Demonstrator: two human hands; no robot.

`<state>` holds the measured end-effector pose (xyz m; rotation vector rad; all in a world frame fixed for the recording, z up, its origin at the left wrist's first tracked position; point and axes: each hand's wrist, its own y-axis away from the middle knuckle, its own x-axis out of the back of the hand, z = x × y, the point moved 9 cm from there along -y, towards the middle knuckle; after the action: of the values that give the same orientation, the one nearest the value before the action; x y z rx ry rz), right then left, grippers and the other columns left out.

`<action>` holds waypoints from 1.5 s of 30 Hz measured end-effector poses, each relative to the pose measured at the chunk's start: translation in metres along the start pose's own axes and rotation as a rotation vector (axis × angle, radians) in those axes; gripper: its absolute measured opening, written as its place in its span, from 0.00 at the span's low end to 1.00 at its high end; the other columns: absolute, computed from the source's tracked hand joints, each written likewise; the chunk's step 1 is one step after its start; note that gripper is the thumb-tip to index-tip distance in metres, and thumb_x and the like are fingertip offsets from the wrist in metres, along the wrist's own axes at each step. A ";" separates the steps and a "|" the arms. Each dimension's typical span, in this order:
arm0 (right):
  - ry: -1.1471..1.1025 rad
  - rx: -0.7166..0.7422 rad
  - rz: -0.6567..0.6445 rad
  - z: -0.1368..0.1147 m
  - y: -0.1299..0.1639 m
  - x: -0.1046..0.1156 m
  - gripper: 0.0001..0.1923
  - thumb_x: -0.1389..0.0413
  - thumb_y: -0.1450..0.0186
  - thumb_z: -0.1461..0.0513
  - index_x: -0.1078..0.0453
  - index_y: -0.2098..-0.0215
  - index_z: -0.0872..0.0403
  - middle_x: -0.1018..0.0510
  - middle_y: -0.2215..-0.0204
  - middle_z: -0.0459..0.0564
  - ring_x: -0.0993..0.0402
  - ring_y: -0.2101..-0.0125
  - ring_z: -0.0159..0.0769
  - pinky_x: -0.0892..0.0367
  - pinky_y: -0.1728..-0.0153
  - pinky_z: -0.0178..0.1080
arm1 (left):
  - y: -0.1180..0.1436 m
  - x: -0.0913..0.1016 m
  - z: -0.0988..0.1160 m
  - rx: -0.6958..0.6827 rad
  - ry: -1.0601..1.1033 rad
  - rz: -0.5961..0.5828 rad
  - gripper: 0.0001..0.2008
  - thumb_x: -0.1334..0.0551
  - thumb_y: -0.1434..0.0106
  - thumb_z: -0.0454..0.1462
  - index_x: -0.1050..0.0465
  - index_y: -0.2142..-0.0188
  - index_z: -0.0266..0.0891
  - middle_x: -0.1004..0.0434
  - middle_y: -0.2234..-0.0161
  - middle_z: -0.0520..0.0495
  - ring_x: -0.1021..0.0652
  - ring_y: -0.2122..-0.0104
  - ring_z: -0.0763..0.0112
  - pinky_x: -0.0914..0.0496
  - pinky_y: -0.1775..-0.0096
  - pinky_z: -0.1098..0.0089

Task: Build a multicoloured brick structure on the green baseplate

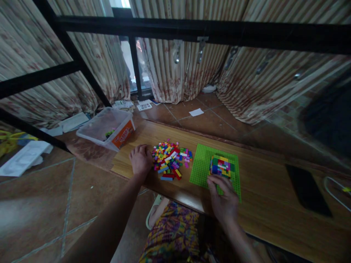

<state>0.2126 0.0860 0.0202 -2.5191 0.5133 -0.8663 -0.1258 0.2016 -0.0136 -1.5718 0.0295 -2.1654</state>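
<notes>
A green baseplate [200,166] lies on the wooden table [263,179], and a low block of multicoloured toy bricks [221,165] is built on it. My right hand [223,197] is at the near edge of this build, thumb and fingers pinched together; whatever is between the fingertips is too small to make out. To the left, a heap of loose toy bricks [171,157] in many colours is spread over the wood. My left hand [141,159] rests on the table against the heap's left side, fingers loosely bent and apart, with no brick visible in it.
A clear plastic box [105,126] with an orange label and a few green pieces stands beyond the table's left end. Toward the right lies a black flat object [308,190], near a white cable [334,191]. Papers [196,112] lie on the tiled floor before curtains [161,73].
</notes>
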 end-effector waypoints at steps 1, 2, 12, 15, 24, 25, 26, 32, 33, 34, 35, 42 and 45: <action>-0.005 0.018 -0.065 -0.007 0.001 -0.017 0.07 0.45 0.34 0.59 0.24 0.63 0.50 0.22 0.63 0.49 0.26 0.60 0.38 0.32 0.57 0.42 | 0.000 0.000 0.000 0.001 -0.001 0.003 0.16 0.47 0.36 0.39 0.27 0.52 0.39 0.26 0.51 0.42 0.29 0.51 0.55 0.38 0.48 0.57; -0.004 0.035 -0.124 -0.012 0.001 -0.033 0.07 0.45 0.33 0.60 0.24 0.63 0.49 0.22 0.63 0.49 0.27 0.60 0.37 0.32 0.57 0.42 | 0.000 0.000 -0.001 0.000 -0.001 0.006 0.16 0.47 0.36 0.39 0.27 0.52 0.40 0.26 0.51 0.42 0.29 0.51 0.56 0.38 0.48 0.57; 0.306 0.225 -0.344 -0.033 -0.030 -0.113 0.11 0.46 0.34 0.63 0.23 0.57 0.51 0.24 0.59 0.52 0.33 0.59 0.43 0.36 0.56 0.44 | 0.001 0.000 0.000 -0.005 0.028 0.015 0.15 0.47 0.36 0.37 0.27 0.53 0.39 0.26 0.50 0.43 0.29 0.52 0.57 0.38 0.49 0.57; 0.381 0.242 -0.362 -0.033 -0.033 -0.120 0.09 0.44 0.35 0.63 0.23 0.60 0.50 0.24 0.62 0.51 0.34 0.61 0.43 0.37 0.57 0.44 | 0.001 -0.001 0.000 -0.009 0.025 0.022 0.15 0.47 0.36 0.37 0.27 0.53 0.39 0.25 0.51 0.43 0.29 0.52 0.56 0.38 0.49 0.57; 0.188 0.208 -0.321 -0.039 -0.023 -0.101 0.08 0.47 0.33 0.64 0.25 0.63 0.51 0.22 0.63 0.50 0.30 0.61 0.41 0.35 0.57 0.43 | 0.000 0.000 -0.002 -0.003 0.013 0.010 0.16 0.46 0.37 0.39 0.27 0.52 0.39 0.25 0.51 0.42 0.29 0.52 0.55 0.38 0.49 0.57; 0.138 0.179 -0.312 -0.038 -0.019 -0.094 0.08 0.47 0.33 0.63 0.26 0.63 0.51 0.22 0.64 0.49 0.29 0.61 0.40 0.35 0.57 0.42 | 0.000 0.000 -0.001 -0.007 0.009 0.013 0.16 0.46 0.37 0.39 0.27 0.52 0.39 0.25 0.51 0.42 0.29 0.52 0.55 0.38 0.49 0.57; 0.091 0.146 -0.304 -0.037 -0.015 -0.087 0.08 0.48 0.33 0.63 0.26 0.63 0.51 0.22 0.64 0.49 0.28 0.61 0.39 0.34 0.58 0.41 | 0.000 0.001 -0.001 -0.012 0.007 0.017 0.16 0.47 0.36 0.39 0.27 0.52 0.39 0.25 0.51 0.42 0.29 0.52 0.55 0.38 0.49 0.56; -0.041 -0.002 -0.326 -0.026 0.019 -0.047 0.13 0.51 0.30 0.63 0.27 0.54 0.49 0.21 0.62 0.49 0.26 0.59 0.36 0.31 0.58 0.39 | -0.001 0.001 0.000 -0.024 0.002 0.020 0.17 0.47 0.37 0.39 0.26 0.53 0.39 0.25 0.51 0.41 0.29 0.52 0.54 0.37 0.50 0.56; -0.044 -0.018 -0.326 -0.022 0.024 -0.040 0.13 0.52 0.30 0.62 0.27 0.54 0.49 0.21 0.62 0.49 0.25 0.59 0.36 0.30 0.58 0.38 | -0.002 0.001 0.000 -0.026 0.003 0.018 0.17 0.47 0.37 0.39 0.26 0.53 0.39 0.25 0.51 0.42 0.29 0.52 0.54 0.37 0.49 0.56; -0.042 -0.039 -0.317 -0.017 0.028 -0.032 0.13 0.51 0.30 0.62 0.26 0.54 0.50 0.21 0.61 0.49 0.25 0.59 0.36 0.30 0.58 0.38 | -0.002 0.001 0.000 -0.026 0.005 0.016 0.17 0.47 0.37 0.39 0.26 0.53 0.39 0.25 0.51 0.42 0.29 0.52 0.54 0.37 0.49 0.56; -0.030 -0.067 -0.299 -0.010 0.030 -0.024 0.12 0.51 0.30 0.61 0.26 0.55 0.50 0.21 0.61 0.49 0.25 0.59 0.36 0.30 0.58 0.39 | -0.002 0.001 0.000 -0.026 0.006 0.012 0.17 0.47 0.37 0.39 0.27 0.53 0.39 0.25 0.51 0.42 0.29 0.51 0.54 0.37 0.49 0.56; 0.161 -0.242 -0.035 0.050 0.019 0.045 0.16 0.48 0.33 0.52 0.24 0.60 0.52 0.18 0.62 0.52 0.21 0.63 0.41 0.28 0.60 0.42 | -0.004 0.003 0.002 -0.019 -0.022 -0.008 0.18 0.47 0.37 0.40 0.27 0.52 0.38 0.26 0.49 0.41 0.29 0.50 0.52 0.37 0.49 0.56; 0.240 -0.191 0.019 0.056 0.003 0.056 0.16 0.49 0.33 0.52 0.24 0.60 0.52 0.19 0.63 0.52 0.22 0.63 0.41 0.29 0.60 0.43 | -0.004 0.004 0.003 -0.019 -0.033 -0.016 0.18 0.47 0.38 0.40 0.27 0.52 0.38 0.25 0.50 0.41 0.29 0.50 0.51 0.37 0.50 0.56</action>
<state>0.2891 0.0724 0.0064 -2.5880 0.7258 -1.1712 -0.1250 0.2043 -0.0077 -1.6232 0.0271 -2.1568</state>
